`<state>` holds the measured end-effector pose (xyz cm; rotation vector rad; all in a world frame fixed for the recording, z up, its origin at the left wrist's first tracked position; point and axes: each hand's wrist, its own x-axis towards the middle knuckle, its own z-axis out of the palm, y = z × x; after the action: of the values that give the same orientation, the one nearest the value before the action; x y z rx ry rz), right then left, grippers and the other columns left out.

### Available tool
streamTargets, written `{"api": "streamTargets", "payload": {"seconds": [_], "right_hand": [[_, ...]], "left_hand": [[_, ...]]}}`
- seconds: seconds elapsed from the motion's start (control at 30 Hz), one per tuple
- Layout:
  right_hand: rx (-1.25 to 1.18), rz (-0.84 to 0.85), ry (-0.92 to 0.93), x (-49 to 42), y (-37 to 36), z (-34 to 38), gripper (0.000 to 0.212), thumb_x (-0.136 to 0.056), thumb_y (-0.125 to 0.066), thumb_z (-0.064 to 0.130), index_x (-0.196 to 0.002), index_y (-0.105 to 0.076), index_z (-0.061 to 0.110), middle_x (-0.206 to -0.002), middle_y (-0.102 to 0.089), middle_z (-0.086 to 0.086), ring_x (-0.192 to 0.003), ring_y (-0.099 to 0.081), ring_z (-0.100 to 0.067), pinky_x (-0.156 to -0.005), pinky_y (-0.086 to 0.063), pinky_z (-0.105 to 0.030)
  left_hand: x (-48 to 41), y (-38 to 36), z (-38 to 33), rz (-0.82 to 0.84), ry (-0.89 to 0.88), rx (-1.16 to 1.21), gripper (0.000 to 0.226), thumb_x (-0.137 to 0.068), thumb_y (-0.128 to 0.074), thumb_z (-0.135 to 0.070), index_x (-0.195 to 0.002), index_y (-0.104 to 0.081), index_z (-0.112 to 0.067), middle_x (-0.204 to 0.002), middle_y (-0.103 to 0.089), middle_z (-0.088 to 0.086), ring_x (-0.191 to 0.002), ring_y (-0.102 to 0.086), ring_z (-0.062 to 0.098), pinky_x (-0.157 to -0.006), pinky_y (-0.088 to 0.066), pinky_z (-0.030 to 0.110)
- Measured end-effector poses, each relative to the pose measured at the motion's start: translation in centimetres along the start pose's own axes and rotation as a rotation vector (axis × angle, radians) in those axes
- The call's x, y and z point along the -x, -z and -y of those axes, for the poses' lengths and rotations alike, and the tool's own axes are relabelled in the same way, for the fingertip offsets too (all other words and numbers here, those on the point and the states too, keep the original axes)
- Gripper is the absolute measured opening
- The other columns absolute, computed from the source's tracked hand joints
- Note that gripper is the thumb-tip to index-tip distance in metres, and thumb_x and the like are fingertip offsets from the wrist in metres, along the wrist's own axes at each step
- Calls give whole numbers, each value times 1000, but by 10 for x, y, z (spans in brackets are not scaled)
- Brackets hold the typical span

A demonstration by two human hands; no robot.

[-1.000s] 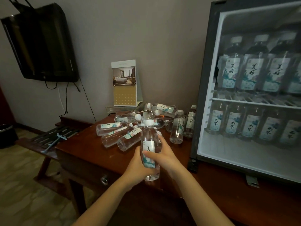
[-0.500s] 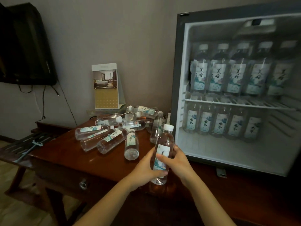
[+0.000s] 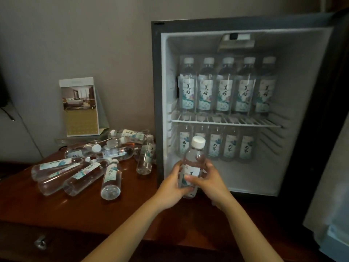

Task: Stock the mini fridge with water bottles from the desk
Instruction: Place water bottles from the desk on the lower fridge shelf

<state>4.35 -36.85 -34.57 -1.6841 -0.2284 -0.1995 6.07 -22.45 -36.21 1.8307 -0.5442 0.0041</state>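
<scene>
The water bottle (image 3: 194, 163) has moved. A second ago it was over the desk (image 3: 122, 214); now the spare bottles (image 3: 88, 172) lie off left of the hands and it's upright at the mouth of the mini fridge (image 3: 255, 178), lower section. Left hand (image 3: 171, 188) and right hand (image 3: 212, 181) both curl round it. Looks like setting it down inside comes next.

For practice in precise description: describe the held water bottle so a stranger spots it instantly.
Find the open mini fridge on the desk. Before its lower compartment is an upright bottle. Unlike shelved bottles behind, left hand and right hand grip it.
</scene>
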Motion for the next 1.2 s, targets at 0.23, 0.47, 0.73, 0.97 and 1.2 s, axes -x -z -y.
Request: {"api": "streamTargets", "payload": {"seconds": [0.23,0.47,0.73,0.97,1.2], "right_hand": [[94,-67,51,-40,9,-7,59,-78,-72,10,-130,-46,18,-124,-57,8,-116,-55,-11,-97,-49,-33],[36,-105,41,-79,9,-23,40,-82,-70,18,-116,-51,26,-113,-56,17,-116,-56,-15,-93,-51,-35],[152,-191,21,-111,-5,-42,49,-82,-70,25,-125,-52,10,-118,-58,1,-109,-53,-8,-85,-49,-27],[236,-224,33,-122,-10,-48,60,-81,-71,35,-130,-50,7,-125,-60,-3,-112,-55,-13,-91,-45,-23],[252,-230,24,-127,-15,-46,55,-82,-70,33,-126,-50,8,-124,-58,-4,-104,-50,-7,-85,-37,-19]], "left_hand": [[-44,-19,7,-165,-81,46,62,-84,-65,-7,-124,-37,-44,-121,-53,-19,-113,-50,-8,-87,-46,12],[-68,-24,28,-356,-88,-35,66,-87,-62,-10,-134,-26,-38,-133,-43,-17,-118,-43,-14,-93,-38,7],[-86,-31,40,-511,67,-370,65,-97,-43,-10,-148,-4,-9,-157,-12,5,-142,-21,17,-109,-26,22],[-82,-30,42,-458,67,-430,73,-92,-41,2,-148,5,-12,-157,-1,1,-142,-20,16,-103,-30,17],[-90,-18,38,-345,129,-380,82,-88,-42,7,-148,9,-17,-158,-6,1,-141,-23,18,-101,-32,20]]}}
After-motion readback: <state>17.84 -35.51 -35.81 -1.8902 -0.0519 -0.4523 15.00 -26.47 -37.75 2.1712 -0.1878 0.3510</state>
